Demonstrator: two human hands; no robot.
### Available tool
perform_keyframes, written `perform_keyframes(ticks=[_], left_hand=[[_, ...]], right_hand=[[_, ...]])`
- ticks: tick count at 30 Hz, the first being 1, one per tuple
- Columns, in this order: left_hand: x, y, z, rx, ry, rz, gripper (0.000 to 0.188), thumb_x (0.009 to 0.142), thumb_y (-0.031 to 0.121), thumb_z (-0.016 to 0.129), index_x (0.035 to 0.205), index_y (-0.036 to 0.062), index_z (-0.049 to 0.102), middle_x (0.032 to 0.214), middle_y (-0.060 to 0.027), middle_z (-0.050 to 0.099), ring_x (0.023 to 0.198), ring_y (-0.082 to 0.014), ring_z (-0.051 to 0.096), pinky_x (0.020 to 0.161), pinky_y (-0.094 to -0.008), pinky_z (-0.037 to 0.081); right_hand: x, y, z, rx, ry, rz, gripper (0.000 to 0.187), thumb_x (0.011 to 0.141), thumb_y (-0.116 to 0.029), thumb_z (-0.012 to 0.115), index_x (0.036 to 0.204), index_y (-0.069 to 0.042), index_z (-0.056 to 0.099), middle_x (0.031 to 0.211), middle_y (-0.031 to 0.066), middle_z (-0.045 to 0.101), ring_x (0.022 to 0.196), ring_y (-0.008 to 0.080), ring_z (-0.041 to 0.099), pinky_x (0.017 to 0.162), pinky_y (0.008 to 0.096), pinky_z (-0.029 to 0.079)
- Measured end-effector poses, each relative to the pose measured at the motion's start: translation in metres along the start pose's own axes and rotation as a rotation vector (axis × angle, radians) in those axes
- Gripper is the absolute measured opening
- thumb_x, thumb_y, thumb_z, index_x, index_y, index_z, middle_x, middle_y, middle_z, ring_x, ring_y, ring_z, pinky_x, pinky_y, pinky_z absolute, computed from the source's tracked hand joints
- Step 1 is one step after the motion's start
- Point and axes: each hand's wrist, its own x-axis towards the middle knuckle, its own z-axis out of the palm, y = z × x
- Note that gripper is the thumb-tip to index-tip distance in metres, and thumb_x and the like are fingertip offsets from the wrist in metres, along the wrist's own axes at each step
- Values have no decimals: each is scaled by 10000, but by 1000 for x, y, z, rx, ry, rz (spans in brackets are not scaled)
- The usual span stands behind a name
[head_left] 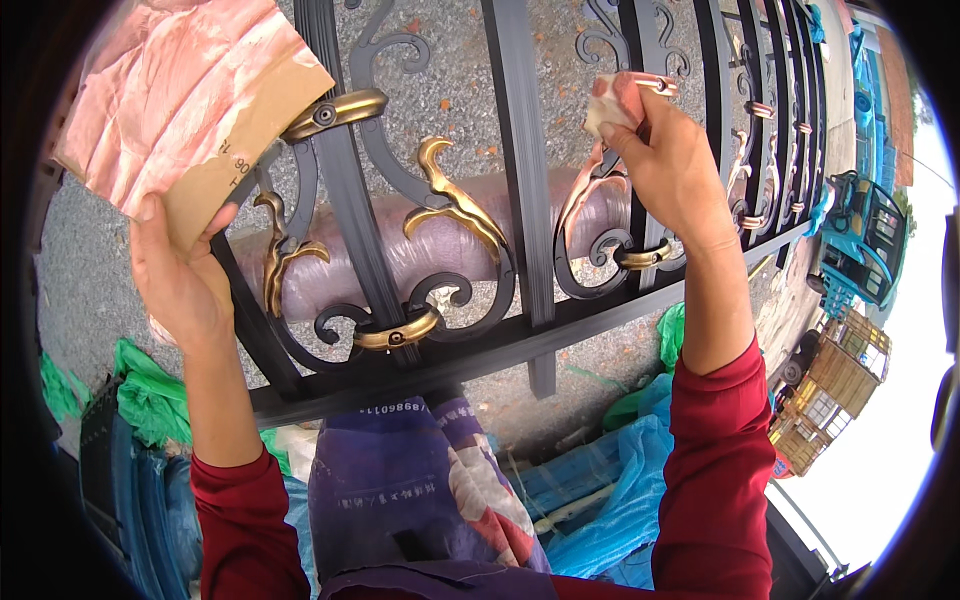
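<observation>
My left hand [185,270] grips the lower edge of a cardboard piece [195,95], whose face is mostly coated in wrinkled, shiny pink-copper. Between thumb and fingers of my right hand [670,165] is a small sponge-like pad [612,103], cream with reddish-copper stains. It is held at a copper-coloured band [655,86] on the black metal railing [520,170]; whether they touch, I cannot tell. Below the pad, a leaf ornament [580,205] is copper-coloured. Farther left, a leaf ornament [455,205] and collars [398,332] are gold.
A plastic-wrapped roll [400,245] lies under the railing on gravel ground. Blue plastic sheeting [625,490] and green plastic [155,395] are near my legs. To the right stand a teal truck [865,240] and a vehicle with a wooden-slatted body [835,385].
</observation>
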Motion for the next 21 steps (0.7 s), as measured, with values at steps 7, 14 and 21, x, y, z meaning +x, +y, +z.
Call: perform_keyframes(ticks=[7,14,21], left_hand=[[0,2,-2,-4,-11,-7,309,1040,250,568,1157,-36,587,1087,-133,674,980,-248,712,729,-408,645],[0,1,-3,31,18,-19,322,1034,271,579,1140,-33,593,1090,-137,677,974,-251,716,726,-405,646],[-1,1,0,8,-5,-22,332,1033,272,581,1157,-36,579,1091,-141,678,964,-250,718,709,-391,647]], right_hand=[[-13,1,-4,92,92,-301,155,902,-4,637,1053,5,601,922,167,622,841,402,608,774,386,502],[-8,-6,-9,149,205,-344,184,876,11,618,1053,-41,620,979,166,616,917,424,610,774,456,497],[-1,-2,-9,162,286,-197,164,881,-29,661,1036,-26,607,1032,164,636,962,424,617,797,457,506]])
